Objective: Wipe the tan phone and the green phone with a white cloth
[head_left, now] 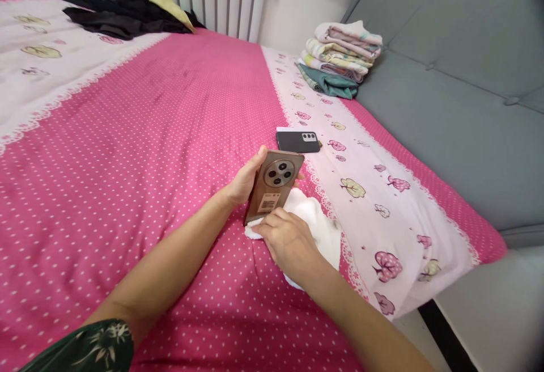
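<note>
Bedspread [204,105], left fingers [255,162] wide around phone [275,190]

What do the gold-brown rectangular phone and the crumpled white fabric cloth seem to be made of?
Phone: glossy back, perhaps glass or plastic; the smooth sheen leaves that open. Cloth: probably matte terry or fleece fabric, judging by its fuzzy-looking edge and soft folds.

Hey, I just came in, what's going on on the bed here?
A person holds a brown phone, its back showing, tilted up in the left hand. The right hand holds a white cloth at the phone's lower end; the rest of the cloth lies bunched on the pink bedspread. Just beyond, a dark phone lies camera side up. A folded stack of fabric sits by the grey headboard.
</note>
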Demonstrator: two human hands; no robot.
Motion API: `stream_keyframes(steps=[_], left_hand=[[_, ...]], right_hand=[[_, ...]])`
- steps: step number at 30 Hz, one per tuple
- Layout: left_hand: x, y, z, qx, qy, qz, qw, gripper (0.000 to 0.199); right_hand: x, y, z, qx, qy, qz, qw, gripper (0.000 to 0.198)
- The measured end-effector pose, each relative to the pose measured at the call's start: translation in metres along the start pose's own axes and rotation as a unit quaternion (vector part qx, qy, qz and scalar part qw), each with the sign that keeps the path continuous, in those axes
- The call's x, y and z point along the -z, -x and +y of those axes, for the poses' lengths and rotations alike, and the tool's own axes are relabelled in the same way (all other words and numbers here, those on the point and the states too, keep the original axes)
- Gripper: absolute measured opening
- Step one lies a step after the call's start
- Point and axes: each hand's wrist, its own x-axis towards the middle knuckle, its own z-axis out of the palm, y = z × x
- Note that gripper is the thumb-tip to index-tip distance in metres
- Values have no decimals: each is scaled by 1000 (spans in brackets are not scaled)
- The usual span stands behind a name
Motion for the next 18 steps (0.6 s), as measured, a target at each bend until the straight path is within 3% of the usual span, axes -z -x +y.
stream_keyframes(steps=[18], left_hand=[[0,0,-1,3,-2,-3,1000,86]], right_hand=[[1,0,0,1,3,9,1000,23]])
